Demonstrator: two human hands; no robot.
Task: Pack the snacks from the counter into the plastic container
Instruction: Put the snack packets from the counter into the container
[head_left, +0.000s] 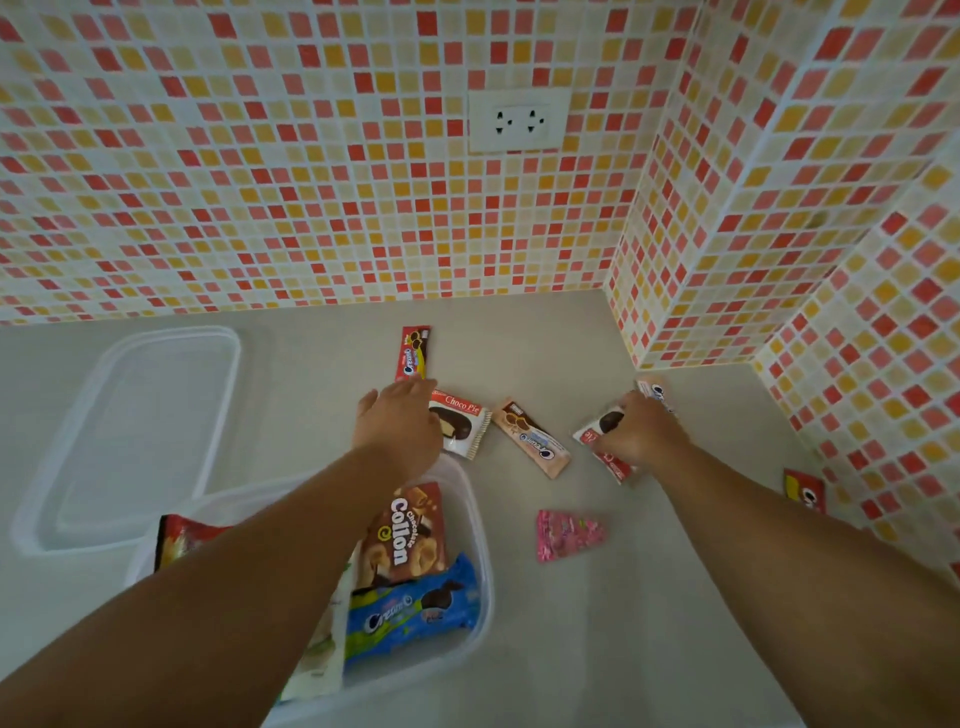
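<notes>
- Your left hand (400, 421) reaches out over the far rim of the plastic container (480, 525), fingers straight and holding nothing, its tips near the red Cream-O stick (414, 353) and partly covering the Choco Pie (464, 423); I judge one of those two is your next pick.
- Your right hand (636, 434) is curled down on a second pie packet (605, 434), gripping it; another wrapper (655, 391) peeks out beyond your knuckles, and whether you hold that too cannot be told.
- The container sits close to you on the counter (597, 623), open, so both arms can drop snacks in without a stretch. Its clear lid (140, 441) lies flat beside it to the left, out of the way.
- Inside, count three plain ones: the Collon box (410, 535), the blue Cream-O pack (415, 605) and a red bag (182, 538); a pale wrapper under your forearm may be a fourth.
- Loose on the counter, count seven: the red stick, two pies, the hidden wrapper, a brown Cream-O (532, 439), a pink packet (569, 535), and a red packet (804, 491) by the right wall.
- Roughly a third looks packed.
</notes>
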